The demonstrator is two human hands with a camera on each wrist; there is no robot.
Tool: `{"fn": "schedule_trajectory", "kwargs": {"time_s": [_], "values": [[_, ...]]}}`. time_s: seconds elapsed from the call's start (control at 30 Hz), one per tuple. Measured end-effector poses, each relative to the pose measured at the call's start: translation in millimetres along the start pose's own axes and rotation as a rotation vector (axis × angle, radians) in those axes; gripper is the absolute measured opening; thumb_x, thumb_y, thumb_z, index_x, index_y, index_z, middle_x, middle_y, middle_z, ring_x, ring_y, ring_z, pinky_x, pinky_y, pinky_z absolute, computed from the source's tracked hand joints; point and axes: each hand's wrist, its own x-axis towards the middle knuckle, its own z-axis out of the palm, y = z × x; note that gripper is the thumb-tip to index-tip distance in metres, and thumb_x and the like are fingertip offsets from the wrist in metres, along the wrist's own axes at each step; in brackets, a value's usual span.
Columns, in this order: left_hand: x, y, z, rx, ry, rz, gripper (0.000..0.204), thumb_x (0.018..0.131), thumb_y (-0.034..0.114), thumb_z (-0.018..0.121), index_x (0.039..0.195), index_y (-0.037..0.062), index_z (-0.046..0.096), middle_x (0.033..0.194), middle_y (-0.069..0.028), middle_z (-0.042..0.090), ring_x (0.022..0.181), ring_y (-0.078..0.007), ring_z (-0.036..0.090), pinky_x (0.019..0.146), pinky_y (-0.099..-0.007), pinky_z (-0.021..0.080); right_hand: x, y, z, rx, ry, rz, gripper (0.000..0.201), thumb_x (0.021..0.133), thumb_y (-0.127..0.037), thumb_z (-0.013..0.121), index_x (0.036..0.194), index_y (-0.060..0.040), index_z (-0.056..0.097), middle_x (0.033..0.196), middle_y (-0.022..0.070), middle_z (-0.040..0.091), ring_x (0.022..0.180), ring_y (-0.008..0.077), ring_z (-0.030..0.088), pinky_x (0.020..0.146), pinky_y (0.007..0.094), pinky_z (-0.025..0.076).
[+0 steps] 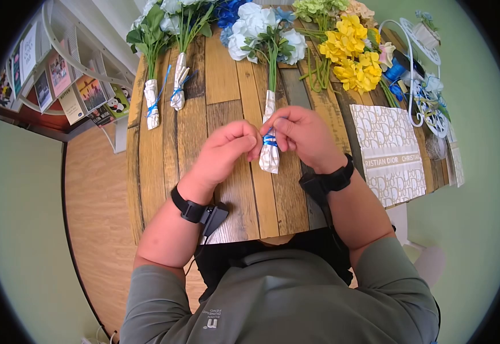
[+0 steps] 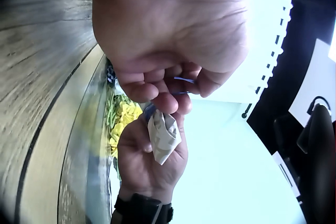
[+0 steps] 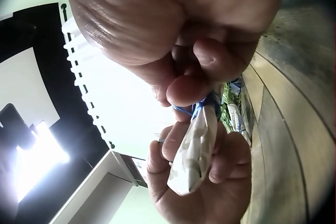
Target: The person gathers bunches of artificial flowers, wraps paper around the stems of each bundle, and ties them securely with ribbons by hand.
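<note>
A bouquet of pale blue flowers [image 1: 254,26] lies on the wooden table, its green stems wrapped at the lower end in white patterned paper [image 1: 269,159]. Blue ribbon [image 1: 269,139] circles the wrap. My left hand [image 1: 225,150] is at the wrap's left side, pinching a ribbon end between thumb and fingers; a thin blue strand [image 2: 184,79] shows there in the left wrist view. From the right, my right hand [image 1: 302,136] pinches ribbon between thumb and forefinger, its other fingers curled beside the wrap. In the right wrist view the folded paper end [image 3: 193,161] points toward the camera.
Two similar wrapped bouquets [image 1: 152,106] lie at the table's left, tied with blue ribbon. Yellow flowers [image 1: 356,57] and a white metal stand [image 1: 413,74] are at the back right. Patterned paper sheets [image 1: 388,155] lie to the right. A magazine rack [image 1: 61,74] stands beyond the left edge.
</note>
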Motion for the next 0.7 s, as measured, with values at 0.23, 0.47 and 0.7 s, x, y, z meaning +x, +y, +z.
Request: {"fn": "schedule_trajectory", "kwargs": {"time_s": [0.23, 0.47, 0.7], "values": [[4.4, -8.6, -3.5, 0.109, 0.027, -0.047, 0.014, 0.096, 0.009, 0.055, 0.083, 0.0031, 0.056, 0.075, -0.0027, 0.058, 0.069, -0.0112, 0.053, 0.065, -0.0261, 0.044, 6.2, 13.7, 0.6, 0.184, -0.028, 0.059, 0.014, 0.103, -0.012, 0.053, 0.098, -0.0039, 0.063, 0.081, 0.0009, 0.065, 0.058, 0.0048, 0.055, 0.051, 0.0185, 0.04], [9.6, -8.3, -14.0, 0.194, 0.046, -0.243, 0.014, 0.092, 0.006, 0.054, 0.079, 0.0016, 0.053, 0.071, -0.0035, 0.053, 0.063, -0.0136, 0.049, 0.061, -0.0279, 0.043, 12.3, 28.3, 3.5, 0.031, 0.021, 0.089, 0.011, 0.102, -0.012, 0.055, 0.097, -0.0051, 0.062, 0.079, -0.0002, 0.062, 0.058, 0.0043, 0.052, 0.053, 0.019, 0.04], [7.6, -7.9, -12.5, 0.246, 0.075, -0.212, 0.012, 0.092, 0.009, 0.059, 0.083, 0.0006, 0.062, 0.075, -0.0036, 0.062, 0.065, -0.0103, 0.053, 0.06, -0.0255, 0.044, 17.4, 41.8, 9.2, -0.265, 0.151, 0.066, 0.016, 0.099, -0.013, 0.059, 0.097, 0.0005, 0.067, 0.076, -0.0008, 0.063, 0.063, 0.0067, 0.058, 0.058, 0.022, 0.045]]}}
